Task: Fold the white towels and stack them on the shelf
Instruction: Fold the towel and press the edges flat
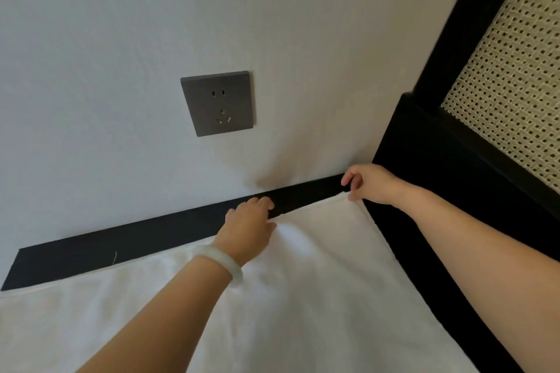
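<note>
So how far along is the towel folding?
Done: no stack of folded towels shows. In hand: one white towel lies spread on the black surface, left hand and right hand gripping its far edge and corner. Left: folding and stacking it.

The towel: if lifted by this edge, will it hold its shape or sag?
The towel probably sags: it wrinkles between the left hand and the right hand pinching its corner. Likely light for its size, since a fingertip pinch raises that corner. Soft cloth, so hardly fragile.

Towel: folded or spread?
Spread flat. The white towel lies wide across the dark surface; left hand and right hand grip its far edge.
</note>
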Demonstrator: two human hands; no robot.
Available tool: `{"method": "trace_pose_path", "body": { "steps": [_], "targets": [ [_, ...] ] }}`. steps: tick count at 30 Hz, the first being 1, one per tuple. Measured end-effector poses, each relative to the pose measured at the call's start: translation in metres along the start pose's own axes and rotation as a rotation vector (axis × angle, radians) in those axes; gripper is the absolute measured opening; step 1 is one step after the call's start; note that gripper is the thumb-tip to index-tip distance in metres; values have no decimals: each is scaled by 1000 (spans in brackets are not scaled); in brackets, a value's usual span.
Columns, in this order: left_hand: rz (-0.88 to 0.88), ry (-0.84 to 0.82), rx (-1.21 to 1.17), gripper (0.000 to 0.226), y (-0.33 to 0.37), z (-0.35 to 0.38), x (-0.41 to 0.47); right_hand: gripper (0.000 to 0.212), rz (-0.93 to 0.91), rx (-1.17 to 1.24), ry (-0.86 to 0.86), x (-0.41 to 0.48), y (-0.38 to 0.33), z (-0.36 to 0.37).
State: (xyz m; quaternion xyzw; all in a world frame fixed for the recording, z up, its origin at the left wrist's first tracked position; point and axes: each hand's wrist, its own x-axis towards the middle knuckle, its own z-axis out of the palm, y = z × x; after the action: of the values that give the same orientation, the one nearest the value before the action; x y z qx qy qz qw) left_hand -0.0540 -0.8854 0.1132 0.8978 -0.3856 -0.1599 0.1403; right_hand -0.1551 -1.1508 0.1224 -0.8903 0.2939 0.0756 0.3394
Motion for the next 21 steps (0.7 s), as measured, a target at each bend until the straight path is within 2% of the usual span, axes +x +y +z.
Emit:
{"method": "trace_pose_path", "body": {
  "steps": [5, 10, 15, 19, 21],
  "targets": [
    [48, 6, 118, 28, -23, 8, -5, 18, 32, 13, 240, -1, 17, 5],
    [37, -42, 95, 16, -26, 2, 0, 22, 110, -34, 38, -13, 14, 18],
    [-38, -114, 50, 17, -26, 1, 5, 24, 132, 101, 54, -9, 10, 21],
    [-38, -134, 24, 17, -27, -2, 12, 21, 134, 328, 181, 1, 12, 14],
    [-40, -129, 53, 12, -26, -2, 16, 19, 168, 354, 211, 4, 14, 21]
  ]
}}
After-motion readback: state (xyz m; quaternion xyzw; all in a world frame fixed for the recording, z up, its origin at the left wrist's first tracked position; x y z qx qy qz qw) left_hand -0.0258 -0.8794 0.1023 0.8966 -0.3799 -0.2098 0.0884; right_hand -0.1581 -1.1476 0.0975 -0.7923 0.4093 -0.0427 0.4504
